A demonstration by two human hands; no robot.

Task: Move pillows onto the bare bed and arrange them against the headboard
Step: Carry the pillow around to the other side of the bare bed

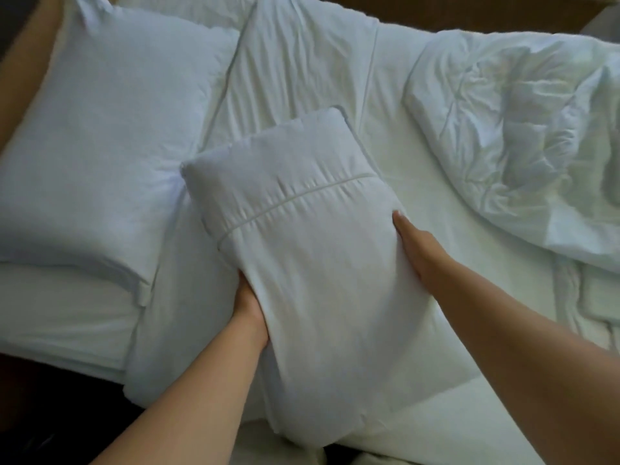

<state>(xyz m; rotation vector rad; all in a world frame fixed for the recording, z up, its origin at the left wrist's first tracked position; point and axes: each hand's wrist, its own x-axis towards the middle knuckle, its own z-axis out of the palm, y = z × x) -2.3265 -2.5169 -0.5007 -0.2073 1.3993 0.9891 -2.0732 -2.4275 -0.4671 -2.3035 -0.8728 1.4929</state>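
Head view looks down on a white pillow held between two bare hands above the bed. Its long axis runs from the near edge of the bed, close to the person, up and slightly left toward the headboard; the far short end, crossed by a piped seam, points that way. The left hand is pushed into the pillow's left flank, fingers buried in the fabric, so how far they curl cannot be told. The right hand lies against the pillow's right flank with fingers straight and pressing, one fingertip showing at the edge.

Left of the held pillow, a second, larger pillow lies flat, its near right corner just beside the held one. Beyond the held pillow, a third pillow or folded cover stretches toward the headboard, partly hidden by the held pillow's far end. Right of the held pillow lies bare sheet, and farther right a crumpled duvet is heaped. The brown headboard shows only as a strip at the far edge.
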